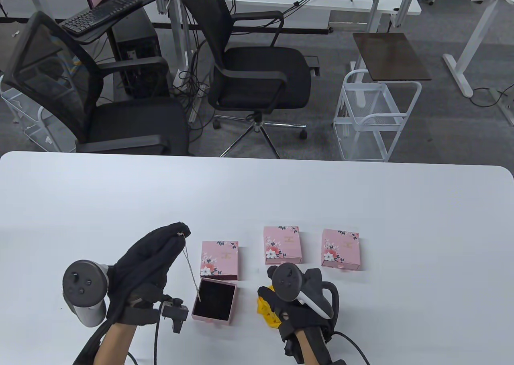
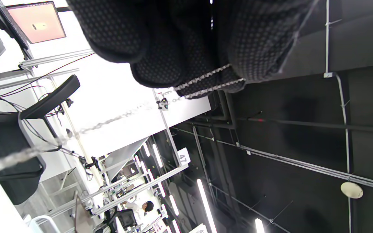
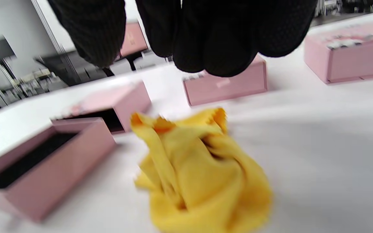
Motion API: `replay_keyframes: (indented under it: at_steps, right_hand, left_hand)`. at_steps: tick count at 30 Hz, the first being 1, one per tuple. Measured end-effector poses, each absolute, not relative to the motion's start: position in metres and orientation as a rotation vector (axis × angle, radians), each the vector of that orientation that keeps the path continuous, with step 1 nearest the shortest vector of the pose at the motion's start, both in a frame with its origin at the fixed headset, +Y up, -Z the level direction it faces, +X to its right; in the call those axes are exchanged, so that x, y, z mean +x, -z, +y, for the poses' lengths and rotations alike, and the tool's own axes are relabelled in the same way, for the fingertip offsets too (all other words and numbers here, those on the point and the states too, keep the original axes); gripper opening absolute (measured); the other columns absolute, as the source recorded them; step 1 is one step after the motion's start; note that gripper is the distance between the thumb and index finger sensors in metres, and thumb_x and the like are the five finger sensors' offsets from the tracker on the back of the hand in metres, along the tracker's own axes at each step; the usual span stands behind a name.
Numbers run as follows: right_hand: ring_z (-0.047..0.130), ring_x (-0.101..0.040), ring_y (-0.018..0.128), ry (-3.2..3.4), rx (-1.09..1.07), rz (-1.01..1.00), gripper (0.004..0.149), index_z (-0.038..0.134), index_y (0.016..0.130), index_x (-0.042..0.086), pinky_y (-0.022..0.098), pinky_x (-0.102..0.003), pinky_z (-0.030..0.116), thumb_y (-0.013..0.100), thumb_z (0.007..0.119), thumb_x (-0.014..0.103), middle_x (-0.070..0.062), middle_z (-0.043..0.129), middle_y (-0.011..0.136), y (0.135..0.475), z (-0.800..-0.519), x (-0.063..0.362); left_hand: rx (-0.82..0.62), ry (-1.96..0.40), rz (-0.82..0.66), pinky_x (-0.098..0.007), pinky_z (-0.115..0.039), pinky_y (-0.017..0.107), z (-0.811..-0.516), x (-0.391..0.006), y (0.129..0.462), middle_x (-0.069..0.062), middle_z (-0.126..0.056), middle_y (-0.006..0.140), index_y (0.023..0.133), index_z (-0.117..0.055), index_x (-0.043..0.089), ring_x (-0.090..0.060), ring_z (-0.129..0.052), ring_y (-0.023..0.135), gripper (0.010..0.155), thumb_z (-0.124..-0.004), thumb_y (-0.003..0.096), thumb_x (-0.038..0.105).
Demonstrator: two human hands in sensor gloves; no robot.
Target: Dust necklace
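Item: thin silver chain necklace (image 1: pixel 192 266), pinched at its upper end by the fingertips (image 2: pixel 206 77) of my left hand (image 1: pixel 150 260); it hangs slack from there, lower end over the black-lined open pink jewellery box (image 1: pixel 213 300) on the white tabletop (image 1: pixel 257 204); whether the end touches the lining I cannot tell.

Handling, as I judge it: very light, wholly limp, fine-linked and likely to kink or snag; slippery against glove fabric; best held near the clasp end as now, with the hanging length supported while a cloth runs along it.

Appearance: pale metal, small twisted links, two strands crossing my fingers in the left wrist view; a small clasp or charm near the top.

My right hand (image 1: pixel 299 300): above the crumpled yellow dusting cloth (image 3: pixel 199 168), fingers hanging down, holding nothing that I can see; contact with the cloth unclear.

Also present: three pink floral cardboard boxes (image 1: pixel 282 244), closed or emptied, in a row behind.
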State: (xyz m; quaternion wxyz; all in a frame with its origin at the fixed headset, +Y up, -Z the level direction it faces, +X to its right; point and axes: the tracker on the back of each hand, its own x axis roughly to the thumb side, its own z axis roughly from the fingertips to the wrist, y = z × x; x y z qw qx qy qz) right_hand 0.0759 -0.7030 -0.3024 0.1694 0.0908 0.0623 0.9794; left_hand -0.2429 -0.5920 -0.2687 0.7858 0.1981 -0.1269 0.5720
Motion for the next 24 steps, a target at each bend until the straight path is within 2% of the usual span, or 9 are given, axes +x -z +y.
replay_keyframes:
  at_steps: [4,9,16,19,24]
  right_hand:
    - [0.082,-0.046,0.077,-2.615,0.319,-0.028,0.055,0.063,0.108,0.009,0.062,-0.058,0.069,0.064,0.075,0.041,-0.024,0.076,0.097,0.293,-0.684,0.069]
    - [0.083,-0.046,0.077,-2.336,0.452,-0.241,0.053,0.064,0.107,0.010,0.062,-0.058,0.069,0.065,0.074,0.040,-0.023,0.077,0.098,0.283,-0.642,0.054]
    - [0.081,-0.046,0.079,-2.096,0.589,-0.236,0.053,0.063,0.108,0.011,0.063,-0.059,0.068,0.066,0.072,0.042,-0.023,0.076,0.100,0.285,-0.609,0.021]
    - [0.081,-0.047,0.080,-2.004,0.600,-0.211,0.054,0.064,0.109,0.011,0.064,-0.059,0.068,0.067,0.069,0.044,-0.023,0.076,0.100,0.291,-0.608,0.015]
    - [0.080,-0.049,0.080,-1.969,0.646,-0.120,0.055,0.063,0.109,0.009,0.063,-0.060,0.067,0.066,0.072,0.043,-0.025,0.075,0.100,0.292,-0.615,0.011]
  left_hand:
    - [0.403,-1.248,-0.291,-0.043,-0.082,0.057,-0.591,-0.240,0.268,-0.001,-0.098,0.090,0.087,-0.092,0.031,-0.024,-0.092,0.080,0.035,-0.089,0.0544,0.044]
    - [0.382,-1.238,-0.309,-0.045,-0.080,0.059,-0.591,-0.238,0.268,-0.002,-0.096,0.093,0.088,-0.092,0.032,-0.026,-0.090,0.082,0.036,-0.089,0.0544,0.044]
    - [0.390,-1.227,-0.307,-0.045,-0.080,0.059,-0.591,-0.237,0.268,-0.002,-0.095,0.094,0.088,-0.092,0.032,-0.026,-0.089,0.083,0.036,-0.088,0.0544,0.044]
    - [0.391,-1.202,-0.296,-0.047,-0.077,0.062,-0.593,-0.234,0.267,-0.004,-0.092,0.098,0.088,-0.092,0.032,-0.029,-0.085,0.087,0.036,-0.089,0.0544,0.044]
    - [0.389,-1.173,-0.306,-0.050,-0.073,0.065,-0.594,-0.229,0.267,-0.005,-0.089,0.101,0.088,-0.092,0.032,-0.033,-0.079,0.092,0.036,-0.089,0.0544,0.044]
